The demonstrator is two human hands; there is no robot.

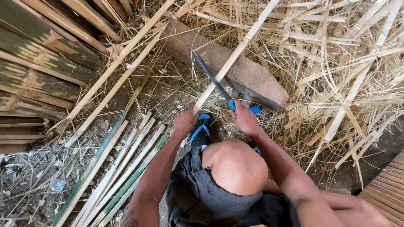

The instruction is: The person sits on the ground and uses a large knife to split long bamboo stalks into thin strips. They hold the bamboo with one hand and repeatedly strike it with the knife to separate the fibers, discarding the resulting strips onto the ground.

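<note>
My left hand (185, 121) grips the near end of a long pale bamboo strip (236, 52) that runs up and to the right over a brown wooden block (248, 75). My right hand (244, 120) is closed on the blue handle of a long dark-bladed knife (210, 75). The blade points up and left, and its edge meets the strip near the block. My bent knee (237, 166) and a foot in a blue sandal (200, 130) sit just below the hands.
Several split bamboo strips (122, 172) lie side by side on the dirt at lower left. Stacked green bamboo slats (38, 67) fill the left. A thick heap of shavings (341, 63) covers the right. Wooden planks (389, 189) show at bottom right.
</note>
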